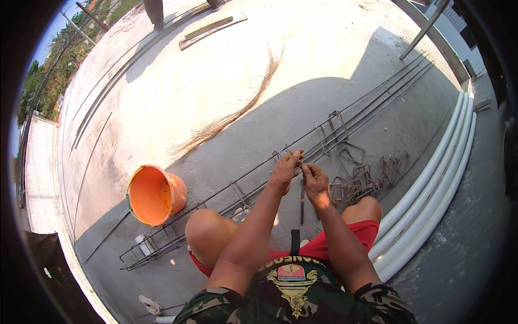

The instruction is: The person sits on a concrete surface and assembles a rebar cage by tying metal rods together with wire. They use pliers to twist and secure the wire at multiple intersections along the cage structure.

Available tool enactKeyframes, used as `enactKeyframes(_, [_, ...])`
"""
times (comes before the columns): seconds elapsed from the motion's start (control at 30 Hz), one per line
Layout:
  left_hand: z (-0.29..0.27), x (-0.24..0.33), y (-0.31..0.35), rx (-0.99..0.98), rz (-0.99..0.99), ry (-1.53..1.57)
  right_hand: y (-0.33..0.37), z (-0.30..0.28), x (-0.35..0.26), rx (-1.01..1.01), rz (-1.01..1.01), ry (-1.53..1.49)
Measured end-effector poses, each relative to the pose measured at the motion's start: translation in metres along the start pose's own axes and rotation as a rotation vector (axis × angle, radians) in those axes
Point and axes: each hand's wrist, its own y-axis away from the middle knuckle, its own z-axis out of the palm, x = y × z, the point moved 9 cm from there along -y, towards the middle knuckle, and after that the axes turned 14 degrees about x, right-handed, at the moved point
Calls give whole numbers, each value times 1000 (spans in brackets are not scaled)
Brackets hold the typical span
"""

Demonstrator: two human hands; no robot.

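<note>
A long, narrow cage of steel reinforcing bars (259, 171) runs diagonally over the concrete in front of my knees, with square stirrups (339, 125) set along it. My left hand (286, 171) is closed in a pinch over the bars. Just right of it, my right hand (316, 184) pinches too, its fingertips almost meeting the left's. Whatever lies between the fingers is too small to make out. A slim dark rod with an orange band (302, 204) is below my right hand. Loose bent stirrups (360, 182) lie heaped to the right.
An orange bucket (177, 193) stands left of the cage. Beyond it lies a bundle of thin wire (232, 117). Long white pipes (426, 201) curve along my right. Farther off are a flat board with a bar (213, 31) and long thin rods (129, 63).
</note>
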Motion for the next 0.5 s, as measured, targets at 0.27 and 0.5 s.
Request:
enactKeyframes(0.27, [21, 131, 62, -233, 391, -541, 3, -31, -67, -113, -26, -127])
enactKeyframes(0.5, [44, 179, 99, -444, 673, -1200, -9, -41, -100, -300, -80, -187])
